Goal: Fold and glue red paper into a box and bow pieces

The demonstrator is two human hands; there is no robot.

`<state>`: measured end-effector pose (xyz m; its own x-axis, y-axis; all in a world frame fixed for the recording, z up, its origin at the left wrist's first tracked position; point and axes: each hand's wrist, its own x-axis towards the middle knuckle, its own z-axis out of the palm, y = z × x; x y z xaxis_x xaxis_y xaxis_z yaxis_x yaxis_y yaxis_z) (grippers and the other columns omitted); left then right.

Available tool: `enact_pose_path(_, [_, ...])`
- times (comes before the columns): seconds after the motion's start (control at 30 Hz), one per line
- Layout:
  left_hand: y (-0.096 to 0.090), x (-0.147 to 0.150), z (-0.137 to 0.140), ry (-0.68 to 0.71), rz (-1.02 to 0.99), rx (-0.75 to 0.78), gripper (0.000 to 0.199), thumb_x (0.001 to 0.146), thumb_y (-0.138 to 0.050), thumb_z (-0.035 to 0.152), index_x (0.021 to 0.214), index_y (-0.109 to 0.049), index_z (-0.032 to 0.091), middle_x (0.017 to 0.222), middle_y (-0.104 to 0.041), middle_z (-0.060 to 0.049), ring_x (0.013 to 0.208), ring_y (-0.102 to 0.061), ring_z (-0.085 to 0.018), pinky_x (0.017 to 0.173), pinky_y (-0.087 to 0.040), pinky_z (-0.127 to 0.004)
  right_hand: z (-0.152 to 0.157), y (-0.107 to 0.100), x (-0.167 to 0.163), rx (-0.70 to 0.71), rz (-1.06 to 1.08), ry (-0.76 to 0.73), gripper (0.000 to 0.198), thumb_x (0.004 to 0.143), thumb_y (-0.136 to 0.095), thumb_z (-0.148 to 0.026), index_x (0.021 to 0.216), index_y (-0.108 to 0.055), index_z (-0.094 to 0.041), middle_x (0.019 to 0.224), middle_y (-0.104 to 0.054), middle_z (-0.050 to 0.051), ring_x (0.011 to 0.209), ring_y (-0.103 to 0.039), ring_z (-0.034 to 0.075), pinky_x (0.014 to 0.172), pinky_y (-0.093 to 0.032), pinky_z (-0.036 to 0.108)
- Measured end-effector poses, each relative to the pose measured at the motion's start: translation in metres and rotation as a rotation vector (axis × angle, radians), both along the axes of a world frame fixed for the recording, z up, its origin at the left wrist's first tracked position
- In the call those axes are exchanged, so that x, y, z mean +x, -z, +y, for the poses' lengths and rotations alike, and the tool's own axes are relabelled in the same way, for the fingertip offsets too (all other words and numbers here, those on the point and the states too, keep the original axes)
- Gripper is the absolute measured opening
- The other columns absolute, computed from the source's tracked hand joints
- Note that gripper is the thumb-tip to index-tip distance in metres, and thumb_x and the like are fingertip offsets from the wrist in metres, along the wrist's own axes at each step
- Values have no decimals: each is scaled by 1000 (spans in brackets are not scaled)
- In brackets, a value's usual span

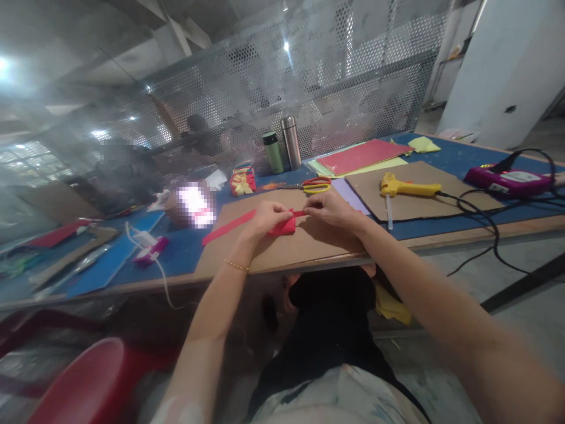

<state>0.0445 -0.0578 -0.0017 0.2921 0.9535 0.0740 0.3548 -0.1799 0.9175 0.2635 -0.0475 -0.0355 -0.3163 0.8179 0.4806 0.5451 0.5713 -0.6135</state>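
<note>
Over a brown cardboard sheet [251, 256], both of my hands work on red material that looks like paper or felt. My left hand [267, 217] is closed in a pinch on a small red folded piece [289, 226], hiding part of it. Facing it, my right hand [329, 207] pinches the end of a narrow red strip [299, 213] that runs across to the folded piece. Whether strip and piece are joined cannot be seen. A longer, wider red strip [227, 228] lies on the cardboard left of my left hand. Yellow-handled scissors [316, 185] lie just beyond my right hand.
Right of my hands, a yellow glue gun [412, 187] lies on cardboard, its black cord trailing past a purple box [507, 179]. Behind stand a green bottle [273, 154] and a steel flask [291, 144]. A white-and-purple power strip [150, 250] sits left.
</note>
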Motion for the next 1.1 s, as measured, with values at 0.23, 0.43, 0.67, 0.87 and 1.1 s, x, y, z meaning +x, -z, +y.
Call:
enact_pose_path(0.23, [4,-1,-3,19,-84,-37,17,79,-82,22,68,-72,15,64,-63,-4,56,-54,-11,59,-52,-30,0,0,0,-23,-1,-3,17,87,-67,-22,78,-81,-19,74,-75,6,72,-61,19,71,-43,33])
enact_pose_path(0.43, [4,-1,-5,18,-81,-29,13,78,-79,22,70,-73,15,65,-63,-3,57,-53,-11,59,-52,-28,-1,-2,-1,-26,-8,5,19,87,-66,-23,78,-82,-18,73,-74,6,69,-58,17,69,-42,32])
enact_pose_path(0.67, [1,-1,-3,42,2,9,23,79,-74,28,61,-66,17,62,-56,0,54,-48,-10,56,-47,-27,-1,-1,-1,-46,-16,45,19,87,-67,-24,77,-80,-17,69,-72,3,66,-56,16,65,-40,30])
enact_pose_path(0.87, [7,-5,10,31,55,68,22,78,-73,34,64,-71,17,67,-64,-4,59,-54,-13,57,-45,-28,-4,-4,-1,-79,-16,48,19,88,-66,-21,77,-81,-17,73,-74,6,70,-59,17,69,-42,32])
enact_pose_path(1.1, [8,-8,19,28,148,124,17,74,-73,31,65,-74,17,65,-66,-3,60,-53,-13,52,-38,-24,-3,-3,-3,-81,-7,59,20,87,-65,-21,77,-81,-17,71,-73,5,68,-58,17,68,-42,32])
